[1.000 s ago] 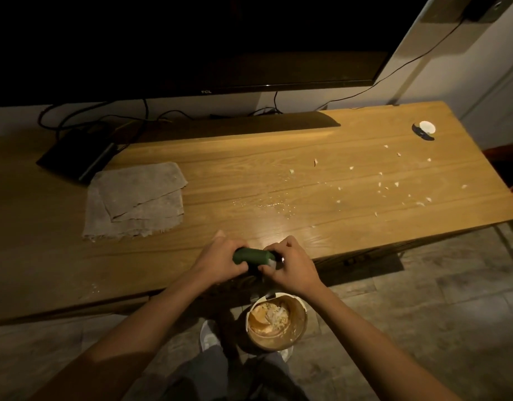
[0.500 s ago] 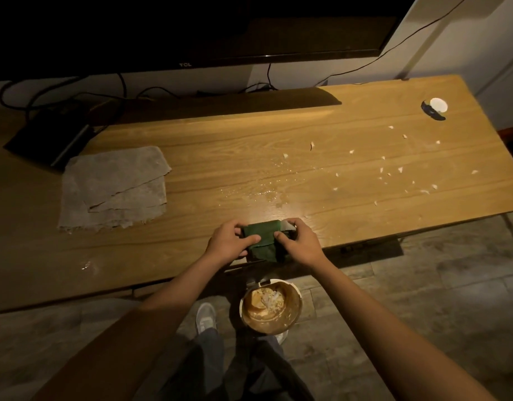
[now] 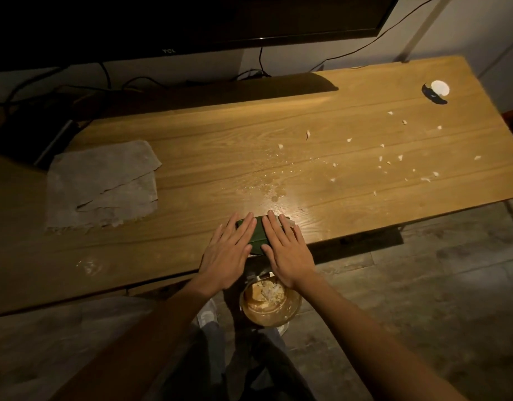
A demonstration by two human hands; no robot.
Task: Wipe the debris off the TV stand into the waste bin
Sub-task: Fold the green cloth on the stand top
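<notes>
A folded green cloth (image 3: pixel 258 236) lies flat at the front edge of the wooden TV stand (image 3: pixel 191 157). My left hand (image 3: pixel 229 251) and my right hand (image 3: pixel 287 250) both press down on it with flat, spread fingers, covering its sides. Small white debris (image 3: pixel 388 160) is scattered over the right half of the stand, and fine specks (image 3: pixel 274 185) lie just beyond the cloth. The round waste bin (image 3: pixel 271 303) stands on the floor right below the stand's edge under my hands, with white scraps inside.
A grey rag (image 3: pixel 104 186) lies on the left of the stand. A black box (image 3: pixel 32 140) with cables sits at the back left under the TV (image 3: pixel 191 21). A white disc with a dark piece (image 3: pixel 436 91) rests at the far right corner.
The cloth went from rolled and gripped between both hands at the edge to unfolded and laid flat on the stand. Both hands now lie open on top of it.
</notes>
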